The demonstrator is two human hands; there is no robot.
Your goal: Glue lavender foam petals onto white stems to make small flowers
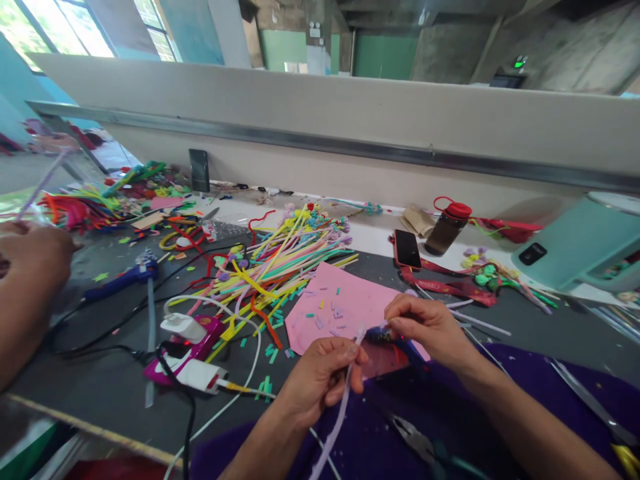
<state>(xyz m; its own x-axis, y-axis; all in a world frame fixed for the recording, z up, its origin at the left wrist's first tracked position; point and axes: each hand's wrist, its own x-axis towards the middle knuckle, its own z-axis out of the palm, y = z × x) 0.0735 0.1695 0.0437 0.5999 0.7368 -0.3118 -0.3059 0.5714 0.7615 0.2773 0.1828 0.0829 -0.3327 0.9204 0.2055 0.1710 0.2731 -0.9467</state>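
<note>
My left hand [327, 373] is closed around a lilac pipe cleaner [344, 407], whose fuzzy stem hangs down toward my lap. Its upper end lies by the dark tip of a blue glue gun [410, 353], partly hidden under my hands. On the other side, my right hand [430, 327] pinches a small lilac piece close to that tip; my fingers cover most of it. Beneath both hands lies a pink sheet [305, 320] scattered with short lilac and teal snippets. Pliers [415, 437] rest on the dark purple cloth [370, 427] over my lap.
Behind the sheet spreads a pile of colourful pipe cleaners [280, 260]. A magenta power strip [210, 337] with cables sits left, near another blue glue gun [123, 277]. A co-worker's hand [35, 267] is at far left. A phone [407, 249] and bottle [447, 230] stand back right.
</note>
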